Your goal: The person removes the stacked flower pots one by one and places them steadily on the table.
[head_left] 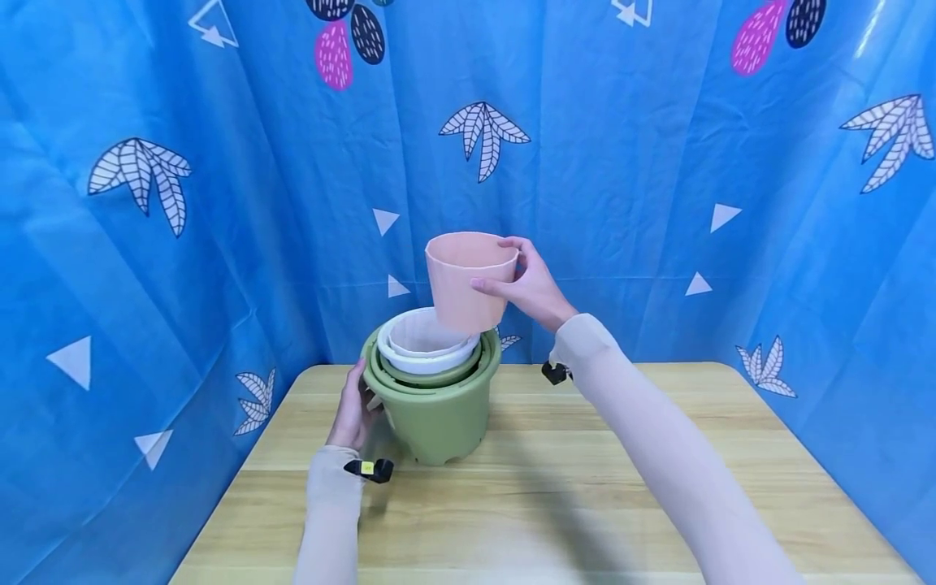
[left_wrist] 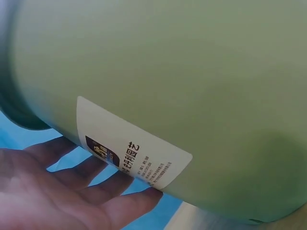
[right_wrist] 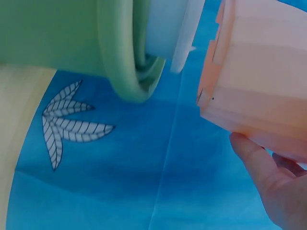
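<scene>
A pink plastic flowerpot (head_left: pixel 465 292) is held up above the nested pots, its rim upward. My right hand (head_left: pixel 532 286) grips it at the right side, thumb on the outer wall and fingers at the rim. Below stands a large green flowerpot (head_left: pixel 439 424) with another green rim inside it, and white flowerpots (head_left: pixel 430 364) sit nested in the middle. In the right wrist view, a gap separates the pink pot's base (right_wrist: pixel 207 79) from the white rim (right_wrist: pixel 184 43). My left hand (head_left: pixel 353 410) rests its extended fingers against the green pot's left side, by a white printed label (left_wrist: pixel 132 146).
The pots stand on a light wooden table (head_left: pixel 621 479), towards its back left. Blue patterned curtains (head_left: pixel 614 187) enclose the back and both sides. Each wrist wears a small black device, such as the left camera mount (head_left: pixel 376 470).
</scene>
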Action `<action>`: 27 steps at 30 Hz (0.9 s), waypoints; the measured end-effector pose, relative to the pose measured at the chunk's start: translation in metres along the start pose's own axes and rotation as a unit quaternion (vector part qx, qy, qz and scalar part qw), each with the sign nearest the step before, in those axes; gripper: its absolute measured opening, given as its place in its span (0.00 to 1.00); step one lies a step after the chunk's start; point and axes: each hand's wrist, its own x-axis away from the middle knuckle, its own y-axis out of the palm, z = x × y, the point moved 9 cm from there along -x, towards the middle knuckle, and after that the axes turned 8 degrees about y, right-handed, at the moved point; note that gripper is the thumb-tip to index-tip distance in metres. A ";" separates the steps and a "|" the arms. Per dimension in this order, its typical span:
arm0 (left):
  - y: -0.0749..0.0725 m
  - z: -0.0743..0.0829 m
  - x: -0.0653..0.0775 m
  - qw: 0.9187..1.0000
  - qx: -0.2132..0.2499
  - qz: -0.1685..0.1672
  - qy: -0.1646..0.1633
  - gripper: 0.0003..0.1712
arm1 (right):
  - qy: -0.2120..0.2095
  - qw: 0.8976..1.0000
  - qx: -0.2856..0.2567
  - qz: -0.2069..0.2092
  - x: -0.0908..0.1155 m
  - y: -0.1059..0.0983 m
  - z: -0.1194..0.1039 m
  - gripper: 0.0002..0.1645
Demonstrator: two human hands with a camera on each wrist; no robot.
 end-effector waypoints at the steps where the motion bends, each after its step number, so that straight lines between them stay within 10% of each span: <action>1: 0.000 0.000 0.000 1.000 -0.002 0.001 0.000 0.38 | 0.002 1.000 0.000 0.003 0.000 -0.003 0.002 0.53; 27: -0.008 -0.001 -0.001 1.000 -0.020 0.016 -0.010 0.38 | 0.081 0.992 0.045 0.088 0.009 -0.076 0.106 0.60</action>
